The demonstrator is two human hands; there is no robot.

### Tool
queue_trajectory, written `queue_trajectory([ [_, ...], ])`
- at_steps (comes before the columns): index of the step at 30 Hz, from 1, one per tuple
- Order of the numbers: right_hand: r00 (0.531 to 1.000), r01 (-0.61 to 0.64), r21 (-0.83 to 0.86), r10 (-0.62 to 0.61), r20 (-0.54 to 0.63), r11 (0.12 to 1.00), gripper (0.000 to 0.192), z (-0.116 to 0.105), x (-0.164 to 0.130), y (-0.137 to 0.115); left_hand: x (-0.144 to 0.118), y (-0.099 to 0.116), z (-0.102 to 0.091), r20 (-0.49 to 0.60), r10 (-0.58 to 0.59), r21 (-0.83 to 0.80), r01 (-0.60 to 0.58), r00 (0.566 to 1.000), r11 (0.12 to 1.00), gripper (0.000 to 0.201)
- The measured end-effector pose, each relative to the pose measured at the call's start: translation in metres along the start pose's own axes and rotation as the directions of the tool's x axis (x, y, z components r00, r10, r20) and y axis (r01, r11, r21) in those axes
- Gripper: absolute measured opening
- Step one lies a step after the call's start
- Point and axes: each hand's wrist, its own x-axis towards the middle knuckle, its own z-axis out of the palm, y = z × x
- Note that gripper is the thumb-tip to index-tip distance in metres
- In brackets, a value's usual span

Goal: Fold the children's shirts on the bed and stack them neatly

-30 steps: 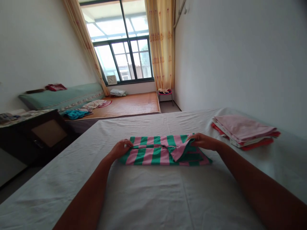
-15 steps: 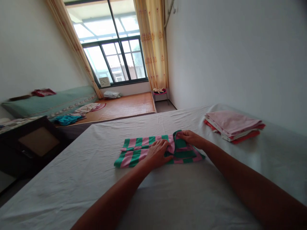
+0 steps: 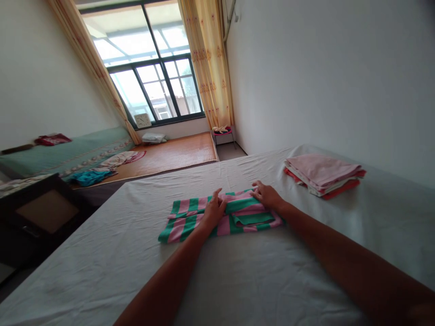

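A pink-and-green striped garment (image 3: 183, 222), folded into a long flat strip, lies on the white sheet in front of me. My left hand (image 3: 215, 209) rests on its middle, index finger raised and thumb apart. On the right part of the garment my right hand (image 3: 268, 196) touches the far edge with bent fingers that are spread, not pinching the cloth. Between and below the hands a green flap lies turned over on the strip. Part of the garment is hidden under both hands.
A stack of folded pink, white and red cloths (image 3: 322, 174) sits at the right near the wall. Beyond the sheet-covered surface (image 3: 112, 253) stand a dark cabinet (image 3: 44, 208), a mat-covered bed (image 3: 176, 151) with blue clothing (image 3: 90, 177), and a small stool (image 3: 222, 131).
The raised fold at the garment's right part now lies flat. My right hand has let go of its edge, and my left hand has lifted its fingers slightly.
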Motion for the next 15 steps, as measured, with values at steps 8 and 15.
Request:
queue_trajectory([
  [8, 0.891, 0.451, -0.186, -0.428, 0.154, 0.873, 0.044, 0.012, -0.018, -0.034, -0.02, 0.007, 0.0, 0.193, 0.35, 0.355, -0.398, 0.917, 0.846, 0.041],
  [15, 0.861, 0.417, -0.126, -0.347, 0.371, 0.9, 0.064, 0.033, -0.025, -0.024, -0.034, 0.003, 0.007, 0.367, 0.207, 0.443, -0.366, 0.907, 0.818, 0.057],
])
